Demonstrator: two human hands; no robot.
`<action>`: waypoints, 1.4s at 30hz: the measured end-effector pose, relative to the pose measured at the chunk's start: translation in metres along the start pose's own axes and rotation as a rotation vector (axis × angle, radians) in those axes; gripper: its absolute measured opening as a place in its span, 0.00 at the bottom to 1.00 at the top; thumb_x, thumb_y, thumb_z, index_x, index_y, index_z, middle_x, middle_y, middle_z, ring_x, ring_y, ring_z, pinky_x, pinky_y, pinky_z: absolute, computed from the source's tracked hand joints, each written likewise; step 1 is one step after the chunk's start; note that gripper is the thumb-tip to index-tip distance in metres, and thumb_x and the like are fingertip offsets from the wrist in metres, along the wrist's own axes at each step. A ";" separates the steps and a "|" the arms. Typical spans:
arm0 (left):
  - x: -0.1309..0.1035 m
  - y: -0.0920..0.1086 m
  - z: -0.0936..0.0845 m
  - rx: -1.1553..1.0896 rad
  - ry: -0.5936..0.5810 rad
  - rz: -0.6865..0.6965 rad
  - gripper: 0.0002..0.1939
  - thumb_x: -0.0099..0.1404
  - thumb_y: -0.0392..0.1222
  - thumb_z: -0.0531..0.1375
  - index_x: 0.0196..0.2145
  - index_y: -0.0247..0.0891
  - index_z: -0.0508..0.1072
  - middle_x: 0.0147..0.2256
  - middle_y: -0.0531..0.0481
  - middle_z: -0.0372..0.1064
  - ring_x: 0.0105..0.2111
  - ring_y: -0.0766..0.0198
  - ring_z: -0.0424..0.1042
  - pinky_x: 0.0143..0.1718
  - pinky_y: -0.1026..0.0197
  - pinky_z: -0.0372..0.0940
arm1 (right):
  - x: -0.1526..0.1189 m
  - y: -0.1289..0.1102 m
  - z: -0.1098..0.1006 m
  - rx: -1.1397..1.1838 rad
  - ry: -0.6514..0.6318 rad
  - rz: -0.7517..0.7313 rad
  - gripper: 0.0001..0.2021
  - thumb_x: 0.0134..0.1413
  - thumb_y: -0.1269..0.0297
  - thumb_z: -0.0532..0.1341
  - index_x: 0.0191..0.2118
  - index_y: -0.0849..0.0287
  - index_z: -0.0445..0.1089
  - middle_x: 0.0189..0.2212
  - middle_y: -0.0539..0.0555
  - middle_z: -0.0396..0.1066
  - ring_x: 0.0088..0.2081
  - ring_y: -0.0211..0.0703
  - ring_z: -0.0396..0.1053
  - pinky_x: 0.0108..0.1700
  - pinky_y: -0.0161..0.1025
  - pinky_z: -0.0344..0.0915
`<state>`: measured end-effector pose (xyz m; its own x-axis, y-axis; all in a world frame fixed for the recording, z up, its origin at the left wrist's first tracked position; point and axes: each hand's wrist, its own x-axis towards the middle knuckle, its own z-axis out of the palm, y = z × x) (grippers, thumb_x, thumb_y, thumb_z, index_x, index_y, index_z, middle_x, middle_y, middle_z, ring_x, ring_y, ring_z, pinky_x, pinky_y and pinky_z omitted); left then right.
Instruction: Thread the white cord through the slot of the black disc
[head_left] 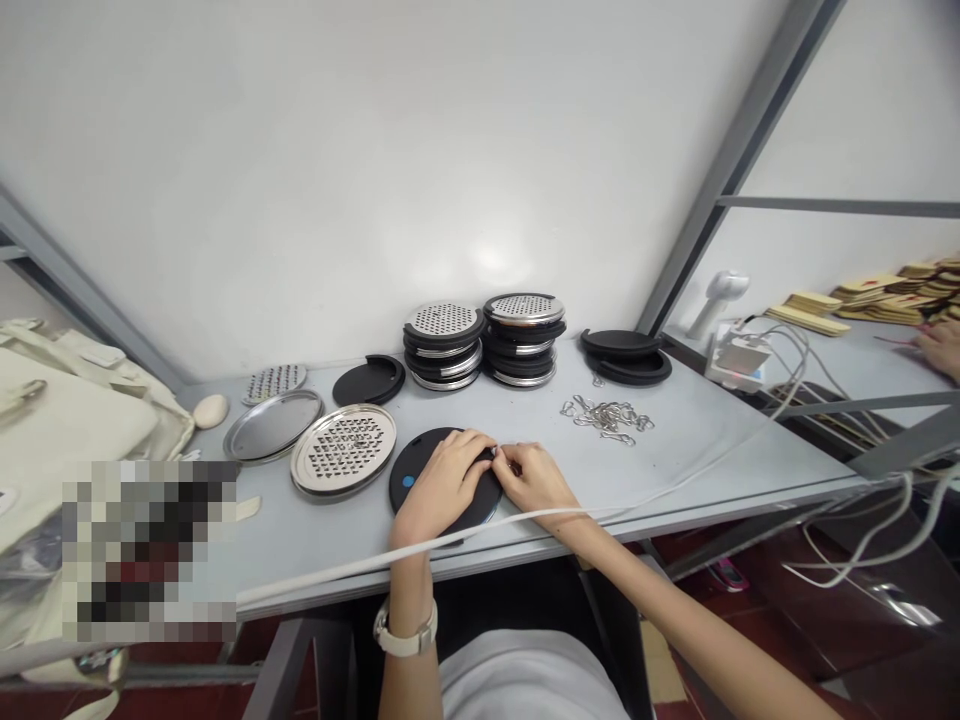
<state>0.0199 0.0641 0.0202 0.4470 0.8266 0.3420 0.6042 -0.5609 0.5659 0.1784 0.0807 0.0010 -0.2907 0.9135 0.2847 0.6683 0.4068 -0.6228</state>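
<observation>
Broadly, a grey bench (pixel 697 440) was seen running along a white wall, with a cream bag (pixel 67 400) lying at its left end. Two stacks of black-rimmed grater discs (pixel 480 345) were set at the back edge, with a pair of black lids (pixel 626 355) just to their right. A plain steel tray (pixel 271 425) and a perforated steel disc (pixel 343 448) were laid side by side left of centre. A black round lid (pixel 420 480) was placed near the front edge, and the left hand (pixel 442 480) was spread flat over it, pressing on it rather than gripping it. The right hand (pixel 534 475) was held touching the lid's right rim, its fingers pinched narrow, perhaps on a small metal piece, though this could not be made out. A heap of small metal clips (pixel 607 415) was scattered behind the right hand. A white cable (pixel 480 530) was draped along the front edge.
</observation>
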 end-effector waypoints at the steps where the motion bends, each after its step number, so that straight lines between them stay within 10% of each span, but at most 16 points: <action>1: 0.000 0.000 0.000 -0.002 0.000 0.001 0.13 0.69 0.32 0.51 0.48 0.41 0.67 0.45 0.49 0.67 0.46 0.58 0.63 0.50 0.54 0.59 | 0.000 0.000 0.000 0.007 0.002 0.001 0.17 0.56 0.66 0.50 0.17 0.59 0.52 0.13 0.46 0.53 0.19 0.33 0.50 0.27 0.34 0.47; 42: 0.001 0.003 0.001 -0.055 -0.008 0.001 0.15 0.68 0.29 0.48 0.46 0.42 0.68 0.45 0.49 0.66 0.46 0.58 0.63 0.51 0.53 0.59 | -0.004 0.002 0.000 0.166 -0.011 0.062 0.15 0.53 0.64 0.51 0.18 0.58 0.48 0.16 0.45 0.46 0.21 0.32 0.47 0.24 0.32 0.45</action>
<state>0.0228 0.0634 0.0215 0.4533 0.8254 0.3364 0.5664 -0.5582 0.6063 0.1814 0.0780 -0.0013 -0.2602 0.9367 0.2343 0.5632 0.3444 -0.7511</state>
